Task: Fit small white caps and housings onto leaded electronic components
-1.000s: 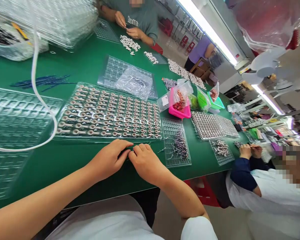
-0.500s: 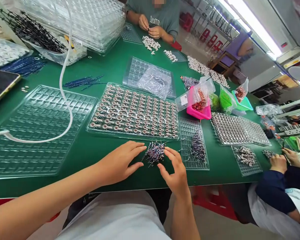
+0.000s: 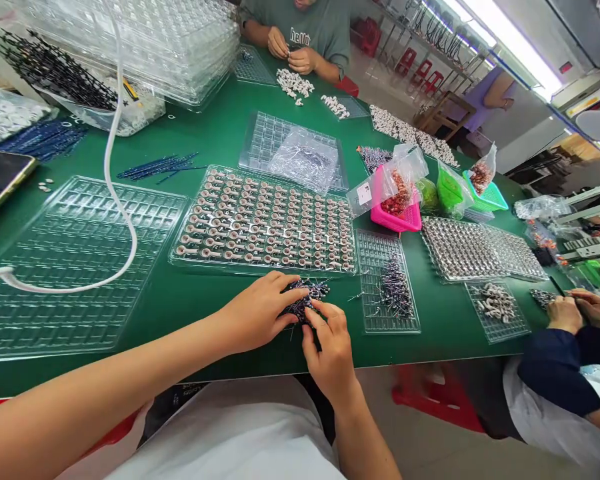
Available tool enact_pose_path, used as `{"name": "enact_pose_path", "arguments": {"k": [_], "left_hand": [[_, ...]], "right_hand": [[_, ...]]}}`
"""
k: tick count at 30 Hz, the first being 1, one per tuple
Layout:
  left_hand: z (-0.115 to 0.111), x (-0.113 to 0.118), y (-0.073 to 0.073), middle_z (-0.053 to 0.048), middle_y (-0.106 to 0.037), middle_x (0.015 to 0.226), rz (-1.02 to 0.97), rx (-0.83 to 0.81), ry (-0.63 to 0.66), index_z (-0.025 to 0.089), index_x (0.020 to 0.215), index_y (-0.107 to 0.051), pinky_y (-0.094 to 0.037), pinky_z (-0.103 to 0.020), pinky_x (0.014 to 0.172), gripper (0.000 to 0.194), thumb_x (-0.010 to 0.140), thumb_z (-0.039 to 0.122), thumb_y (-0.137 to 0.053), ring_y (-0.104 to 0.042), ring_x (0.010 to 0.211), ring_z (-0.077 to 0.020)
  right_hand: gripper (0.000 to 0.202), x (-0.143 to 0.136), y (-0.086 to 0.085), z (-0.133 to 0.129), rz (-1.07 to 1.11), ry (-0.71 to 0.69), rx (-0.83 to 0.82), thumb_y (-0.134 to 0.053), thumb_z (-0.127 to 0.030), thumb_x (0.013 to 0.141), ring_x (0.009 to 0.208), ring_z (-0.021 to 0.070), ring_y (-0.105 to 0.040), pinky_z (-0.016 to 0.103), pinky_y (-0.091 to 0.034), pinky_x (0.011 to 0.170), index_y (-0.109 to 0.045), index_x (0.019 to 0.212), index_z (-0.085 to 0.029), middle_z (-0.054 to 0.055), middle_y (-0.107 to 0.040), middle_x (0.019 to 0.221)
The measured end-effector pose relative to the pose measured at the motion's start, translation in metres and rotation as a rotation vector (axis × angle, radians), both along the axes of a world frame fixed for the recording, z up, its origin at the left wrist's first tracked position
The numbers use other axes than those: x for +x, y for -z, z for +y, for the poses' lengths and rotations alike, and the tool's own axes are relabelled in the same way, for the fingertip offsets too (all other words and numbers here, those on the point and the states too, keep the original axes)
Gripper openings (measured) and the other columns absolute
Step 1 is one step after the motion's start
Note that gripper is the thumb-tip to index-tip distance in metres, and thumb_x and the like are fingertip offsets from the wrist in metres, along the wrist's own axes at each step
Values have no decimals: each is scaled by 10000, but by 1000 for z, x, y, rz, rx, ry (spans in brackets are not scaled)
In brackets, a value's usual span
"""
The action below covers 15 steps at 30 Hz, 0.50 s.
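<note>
A small heap of dark, wire-legged electronic components (image 3: 319,289) lies on the green table in front of me. My left hand (image 3: 265,308) reaches over its left side, fingers outstretched and thumb apart, the fingertips touching the heap. At the right front edge of the heap is my right hand (image 3: 331,333), fingers bent and a little apart from the thumb. Nothing shows clearly held in either hand. Just beyond is a clear tray (image 3: 176,257) filled with rows of ring-ended pale parts.
Right of the heap, a clear tray (image 3: 369,313) carries more wired components. An unfilled tray (image 3: 105,333) lies left under a white cable (image 3: 111,150). A pink basket (image 3: 405,220) stands behind. Co-workers sit opposite and at right.
Both hands have come inward onto the heap, the left moving right and the right moving left. The heap is now partly covered by fingers. The view has shifted slightly.
</note>
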<state>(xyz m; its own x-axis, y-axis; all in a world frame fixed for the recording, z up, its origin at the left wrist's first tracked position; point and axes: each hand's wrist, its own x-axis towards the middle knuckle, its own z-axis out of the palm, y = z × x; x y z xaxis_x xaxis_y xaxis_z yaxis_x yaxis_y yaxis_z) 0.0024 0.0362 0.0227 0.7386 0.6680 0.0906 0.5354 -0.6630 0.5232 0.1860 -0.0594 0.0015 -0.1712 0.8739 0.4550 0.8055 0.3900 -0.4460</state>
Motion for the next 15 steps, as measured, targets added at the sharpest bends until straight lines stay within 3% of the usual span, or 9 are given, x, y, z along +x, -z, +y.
{"name": "enact_pose_path", "arguments": {"k": [4,9,12,15], "left_hand": [[3,-5,4,-145,-608,1392,33,78,26,203,1289,-660,-484,-513,1034,373,935,140,-562,-552,1236,-330],[9,-17,9,-148,-592,1415,30,94,38,211,1326,-639,-471,-526,1057,396,949,151,-535,-534,1276,-332],[8,-32,8,-162,-569,1427,-19,99,-10,196,1335,-621,-467,-532,1057,378,969,225,-528,-520,1293,-335],[-1,-44,4,-158,-647,1282,-116,109,-106,165,1241,-658,-514,-473,977,311,979,264,-521,-585,1172,-300]], "right_hand": [[383,10,0,-2,-55,-5,-25,-565,-73,910,1222,274,-546,502,-521,1005,-599,1267,-208,120,-626,1275],[402,24,-6,-7,-46,-17,-22,-589,-76,907,1241,269,-540,494,-500,1018,-582,1286,-211,121,-619,1277],[383,27,-10,-13,7,9,8,-601,-60,898,1121,243,-577,462,-519,948,-595,1248,-214,107,-638,1159],[240,23,-11,-19,19,47,26,-634,-88,884,922,210,-578,401,-528,806,-641,1091,-209,71,-619,956]]}}
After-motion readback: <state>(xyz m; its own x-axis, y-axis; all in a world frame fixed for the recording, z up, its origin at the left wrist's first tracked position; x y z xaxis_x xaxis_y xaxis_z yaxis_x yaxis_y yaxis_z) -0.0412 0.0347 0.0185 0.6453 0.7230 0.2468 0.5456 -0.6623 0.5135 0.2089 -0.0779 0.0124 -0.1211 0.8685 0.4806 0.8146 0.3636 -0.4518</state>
